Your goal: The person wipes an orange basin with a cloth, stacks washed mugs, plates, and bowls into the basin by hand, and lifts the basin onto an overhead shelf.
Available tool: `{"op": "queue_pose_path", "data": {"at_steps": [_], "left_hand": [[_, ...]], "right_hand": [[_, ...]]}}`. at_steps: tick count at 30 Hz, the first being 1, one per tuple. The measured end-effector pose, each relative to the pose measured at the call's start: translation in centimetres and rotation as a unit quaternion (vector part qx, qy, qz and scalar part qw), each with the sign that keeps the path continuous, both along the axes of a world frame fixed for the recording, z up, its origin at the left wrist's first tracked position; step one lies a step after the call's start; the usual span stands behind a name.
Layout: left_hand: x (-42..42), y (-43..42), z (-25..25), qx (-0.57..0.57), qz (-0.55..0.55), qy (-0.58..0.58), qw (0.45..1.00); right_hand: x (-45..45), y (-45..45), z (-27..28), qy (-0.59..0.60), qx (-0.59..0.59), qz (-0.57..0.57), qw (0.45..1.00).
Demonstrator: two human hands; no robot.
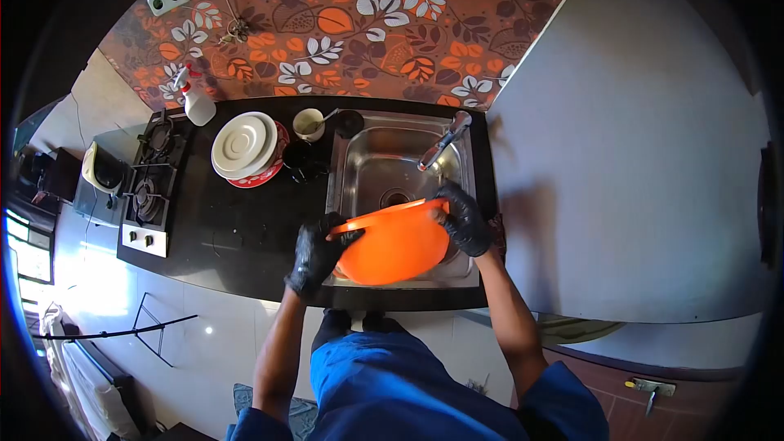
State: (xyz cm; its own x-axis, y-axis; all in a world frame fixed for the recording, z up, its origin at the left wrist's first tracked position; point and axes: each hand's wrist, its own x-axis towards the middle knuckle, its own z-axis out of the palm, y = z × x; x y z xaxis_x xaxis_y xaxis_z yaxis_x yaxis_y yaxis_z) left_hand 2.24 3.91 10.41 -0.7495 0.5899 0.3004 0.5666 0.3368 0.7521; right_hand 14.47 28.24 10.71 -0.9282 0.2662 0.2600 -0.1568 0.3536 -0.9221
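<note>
An orange plastic basin (394, 247) is tilted over the front part of the steel sink (347, 135), its underside facing me. My left hand (317, 256), in a black glove, grips the basin's left rim with the thumb over it. On the opposite side my right hand (462, 220), gloved too, holds the right rim. Behind the basin the sink drain (395, 197) shows in part. The chrome faucet (445, 140) reaches over the sink from the back right corner. What the basin contains, if anything, is hidden from me.
Left of the sink stand stacked white plates (243, 145) on a red plate (260, 180), a cup (309, 124) with a utensil, and dark cups (304, 162). Farther left are a spray bottle (198, 106) and a gas stove (147, 196). A tall grey panel (629, 163) bounds the right side.
</note>
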Motion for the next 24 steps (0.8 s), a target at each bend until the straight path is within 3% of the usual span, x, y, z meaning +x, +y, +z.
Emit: {"op": "queue_pose_path", "data": {"at_steps": [2, 4, 5, 7, 10, 13, 17, 18, 20, 21, 24], "left_hand": [[-0.6, 1.0, -1.8, -0.006, 0.056, -0.158, 0.986], [-0.4, 1.4, -2.0, 0.031, 0.095, -0.207, 0.973], [-0.2, 1.6, -2.1, 0.068, 0.132, -0.257, 0.955], [0.2, 1.7, -2.4, 0.141, 0.206, -0.352, 0.902], [1.0, 0.8, -5.0, 0.194, 0.201, -0.374, 0.884], [1.7, 0.5, -5.8, 0.244, 0.185, -0.396, 0.866], [2.7, 0.7, -4.0, 0.306, 0.179, -0.443, 0.823], [2.8, 0.6, -4.0, 0.310, 0.181, -0.441, 0.823], [2.8, 0.3, -4.1, 0.313, 0.147, -0.440, 0.828], [2.9, 0.2, -4.1, 0.314, 0.129, -0.441, 0.831], [3.0, 0.4, -3.6, 0.304, 0.072, -0.450, 0.836]], "right_hand": [[0.2, -0.3, 2.6, 0.054, 0.053, -0.112, 0.991], [2.2, 4.4, -4.2, 0.068, 0.189, -0.245, 0.949], [3.8, 4.2, -3.9, 0.020, 0.092, -0.277, 0.956], [6.6, 4.3, -6.5, -0.006, 0.159, -0.298, 0.941], [9.9, 5.2, -13.8, -0.075, 0.349, -0.353, 0.865], [11.0, 5.3, -15.7, -0.121, 0.466, -0.388, 0.786], [10.2, 6.1, -14.9, -0.298, 0.304, -0.369, 0.826], [9.8, 6.6, -14.7, -0.294, 0.307, -0.367, 0.827], [9.0, 7.5, -13.2, -0.036, 0.118, -0.320, 0.939], [9.2, 7.4, -12.5, 0.013, 0.092, -0.352, 0.931], [7.5, 3.7, -2.4, 0.096, 0.105, -0.441, 0.886]]}}
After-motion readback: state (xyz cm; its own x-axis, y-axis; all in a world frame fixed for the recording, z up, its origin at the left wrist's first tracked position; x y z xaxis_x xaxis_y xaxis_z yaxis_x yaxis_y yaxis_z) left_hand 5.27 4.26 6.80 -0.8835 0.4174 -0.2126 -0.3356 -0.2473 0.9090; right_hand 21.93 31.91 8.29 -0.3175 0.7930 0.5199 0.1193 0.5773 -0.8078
